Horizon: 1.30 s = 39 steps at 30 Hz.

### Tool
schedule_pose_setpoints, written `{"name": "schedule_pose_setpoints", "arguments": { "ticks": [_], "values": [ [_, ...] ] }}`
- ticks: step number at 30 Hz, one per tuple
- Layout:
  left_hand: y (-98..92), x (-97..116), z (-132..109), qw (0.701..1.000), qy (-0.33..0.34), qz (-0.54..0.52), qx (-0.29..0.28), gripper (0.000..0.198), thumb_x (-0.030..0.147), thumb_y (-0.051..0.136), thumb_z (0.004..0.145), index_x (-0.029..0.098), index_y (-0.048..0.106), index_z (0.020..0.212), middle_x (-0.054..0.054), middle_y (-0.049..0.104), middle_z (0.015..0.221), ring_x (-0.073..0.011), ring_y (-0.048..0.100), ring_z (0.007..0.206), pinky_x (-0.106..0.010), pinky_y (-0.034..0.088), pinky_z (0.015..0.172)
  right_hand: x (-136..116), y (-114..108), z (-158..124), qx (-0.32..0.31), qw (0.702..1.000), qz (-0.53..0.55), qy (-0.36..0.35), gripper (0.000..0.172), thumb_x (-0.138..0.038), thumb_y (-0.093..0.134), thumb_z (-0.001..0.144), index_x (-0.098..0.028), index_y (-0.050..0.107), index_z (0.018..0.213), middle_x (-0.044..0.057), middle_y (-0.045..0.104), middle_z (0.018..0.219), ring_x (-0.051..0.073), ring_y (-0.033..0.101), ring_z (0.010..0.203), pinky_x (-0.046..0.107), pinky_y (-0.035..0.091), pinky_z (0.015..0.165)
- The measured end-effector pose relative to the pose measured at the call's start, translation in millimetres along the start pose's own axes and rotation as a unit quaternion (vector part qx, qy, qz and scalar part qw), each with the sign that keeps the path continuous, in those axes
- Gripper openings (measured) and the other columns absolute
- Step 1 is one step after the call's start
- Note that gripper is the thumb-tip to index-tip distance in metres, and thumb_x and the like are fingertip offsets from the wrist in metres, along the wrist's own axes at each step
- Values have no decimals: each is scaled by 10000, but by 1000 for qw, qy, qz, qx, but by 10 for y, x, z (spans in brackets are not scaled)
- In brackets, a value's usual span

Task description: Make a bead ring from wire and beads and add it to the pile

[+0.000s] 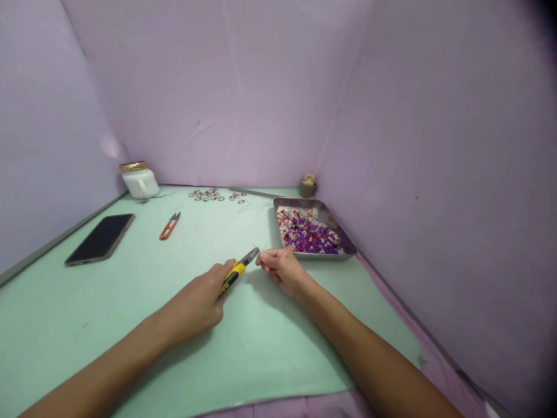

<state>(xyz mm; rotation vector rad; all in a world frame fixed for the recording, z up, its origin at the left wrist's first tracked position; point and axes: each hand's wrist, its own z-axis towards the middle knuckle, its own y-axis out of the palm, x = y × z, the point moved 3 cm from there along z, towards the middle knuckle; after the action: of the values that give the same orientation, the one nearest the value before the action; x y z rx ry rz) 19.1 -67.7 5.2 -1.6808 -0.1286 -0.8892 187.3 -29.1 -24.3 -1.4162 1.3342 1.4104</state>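
My left hand [208, 296] is wrapped round the yellow-and-black handles of a pair of pliers [237, 273], whose metal jaws point up and to the right. Just right of the jaw tips, my right hand [282, 268] is closed in a pinch. Thin wire [262, 249] shows faintly between the jaws and the pinched fingertips; its full length is too fine to make out. Behind my right hand stands a metal tray [352, 251] holding a heap of purple, red, white and dark beads [308, 232].
Several small beaded rings [206, 195] lie at the back of the green mat [191, 371]. Orange thread snips [169, 226], a dark phone [101, 238] and a white jar with a gold lid [141, 183] are on the left. A small brown pot [307, 188] stands behind the tray. Pale cloth walls enclose the table.
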Motion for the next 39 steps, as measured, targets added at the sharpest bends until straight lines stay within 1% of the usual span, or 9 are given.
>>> {"name": "schedule_pose_setpoints", "arguments": {
  "ticks": [2,4,7,10,13,15,24,35,39],
  "values": [
    [44,-14,4,994,-4,104,31,616,57,379,665,210,295,1256,-91,498,954,-232,500,784,-329,385,638,10,-6,-1,4,1000,-3,10,206,-323,581,623,-123,556,577,-72,374,418,25,180,332,213,62,360],
    [39,-7,4,993,-6,114,32,633,55,377,664,198,275,1272,-91,498,942,-228,497,756,-321,381,612,6,-6,-1,-1,1000,-4,8,208,-325,581,626,-122,559,587,-72,377,419,24,176,332,214,63,365],
    [-32,25,-3,998,-1,-53,-41,374,114,419,691,199,471,1052,-19,512,772,-180,488,659,-289,383,591,-13,2,-2,-18,1000,-2,-12,229,-344,588,630,-119,566,591,-65,390,421,27,189,342,218,76,375],
    [-79,29,-20,954,-32,-261,-144,147,160,454,691,174,512,826,19,487,637,-135,458,527,-267,375,512,-34,12,-4,-44,998,5,-51,251,-367,584,652,-119,575,612,-62,399,435,30,194,352,221,88,379],
    [-84,8,-20,907,-53,-386,-162,186,207,501,677,158,519,855,-33,548,762,-176,524,633,-307,424,567,-37,11,-7,-50,996,10,-74,259,-379,581,663,-124,575,620,-65,398,436,32,181,350,222,85,375],
    [-73,3,-17,893,-51,-418,-156,235,214,536,651,159,525,878,-60,557,872,-210,535,765,-339,440,656,-38,6,-8,-38,996,11,-77,258,-380,582,660,-126,573,613,-67,394,427,34,179,349,221,87,372],
    [-81,2,-28,950,-49,-283,-125,198,233,520,675,169,530,862,-37,572,830,-183,499,689,-319,395,617,-71,3,5,-21,996,-7,-83,237,-360,569,655,-127,585,613,-66,402,420,33,188,338,223,94,369],
    [-67,-1,-15,963,-39,-245,-104,166,187,491,677,170,531,838,-3,552,736,-173,500,665,-294,395,585,-73,-7,1,-21,997,6,-79,223,-343,573,653,-125,579,605,-70,398,413,27,181,331,222,81,365],
    [-60,4,-14,955,-47,-271,-114,196,186,499,671,167,534,864,-14,560,773,-178,514,678,-309,412,610,-69,-7,9,-20,997,4,-80,226,-341,575,655,-120,585,609,-67,406,415,26,194,329,219,86,362]
  ]
}}
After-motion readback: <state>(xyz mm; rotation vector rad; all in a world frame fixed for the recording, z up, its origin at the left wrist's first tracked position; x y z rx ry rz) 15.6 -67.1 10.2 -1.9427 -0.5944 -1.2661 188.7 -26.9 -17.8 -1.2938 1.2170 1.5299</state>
